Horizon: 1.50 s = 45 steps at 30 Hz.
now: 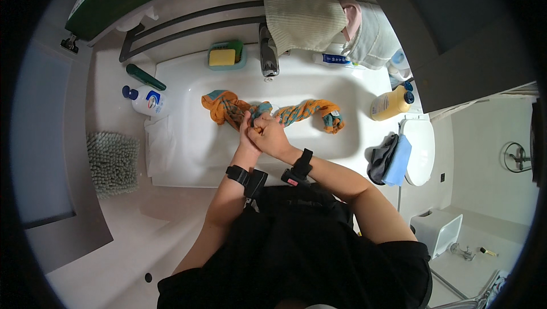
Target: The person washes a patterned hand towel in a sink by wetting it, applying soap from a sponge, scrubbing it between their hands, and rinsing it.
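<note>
An orange and teal patterned cloth (305,110) stretches across the basin of the white washbasin (179,155), its right part twisted like a rope. The looser, bunched end of the cloth lies on the left. My right hand (272,136) is closed around the middle of the cloth, its fingers curled in. Pressed against it, my left hand (247,133) grips the same part, and its fingers are partly hidden. The chrome faucet (269,56) stands behind the hands, with no running water visible.
A soap box (226,67) with a yellow sponge (222,57) sits behind the basin. A white pump bottle (147,100) stands left, a yellow bottle (391,103) right. Towels (305,24) hang from the rack above. Grey and blue cloths (397,161) lie by the right edge.
</note>
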{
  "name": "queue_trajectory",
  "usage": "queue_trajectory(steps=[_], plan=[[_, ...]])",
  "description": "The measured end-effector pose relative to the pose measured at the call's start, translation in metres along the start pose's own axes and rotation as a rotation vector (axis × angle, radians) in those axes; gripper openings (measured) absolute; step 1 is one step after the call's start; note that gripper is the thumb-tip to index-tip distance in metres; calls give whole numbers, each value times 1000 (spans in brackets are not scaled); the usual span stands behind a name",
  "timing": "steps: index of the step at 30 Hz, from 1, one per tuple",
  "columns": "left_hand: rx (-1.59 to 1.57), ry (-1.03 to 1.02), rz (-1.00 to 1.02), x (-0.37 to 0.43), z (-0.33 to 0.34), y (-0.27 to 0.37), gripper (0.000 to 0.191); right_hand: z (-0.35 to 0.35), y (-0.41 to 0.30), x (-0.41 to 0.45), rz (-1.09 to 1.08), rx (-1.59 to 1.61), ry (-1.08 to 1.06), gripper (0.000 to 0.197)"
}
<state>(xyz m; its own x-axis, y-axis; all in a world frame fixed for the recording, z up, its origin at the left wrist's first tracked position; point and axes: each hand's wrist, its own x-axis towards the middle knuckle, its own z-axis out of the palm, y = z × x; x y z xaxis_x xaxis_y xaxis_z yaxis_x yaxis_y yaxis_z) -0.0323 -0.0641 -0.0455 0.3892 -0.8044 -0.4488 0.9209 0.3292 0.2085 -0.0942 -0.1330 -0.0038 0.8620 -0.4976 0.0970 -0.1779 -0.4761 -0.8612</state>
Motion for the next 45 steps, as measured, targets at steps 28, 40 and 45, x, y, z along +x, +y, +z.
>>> queue_trajectory(steps=[28, 40, 45], plan=[[-81, -614, -17, 14, -13, 5, 44, -13, -8, 5, 132, -174, -128, 27], [-124, 99, -68, -28, 50, 0, 57, -58, 50, 28, 1074, 1316, -497, 29], [89, 136, -215, -7, -18, -10, 63, -47, 33, 36, 765, 865, -348, 27]])
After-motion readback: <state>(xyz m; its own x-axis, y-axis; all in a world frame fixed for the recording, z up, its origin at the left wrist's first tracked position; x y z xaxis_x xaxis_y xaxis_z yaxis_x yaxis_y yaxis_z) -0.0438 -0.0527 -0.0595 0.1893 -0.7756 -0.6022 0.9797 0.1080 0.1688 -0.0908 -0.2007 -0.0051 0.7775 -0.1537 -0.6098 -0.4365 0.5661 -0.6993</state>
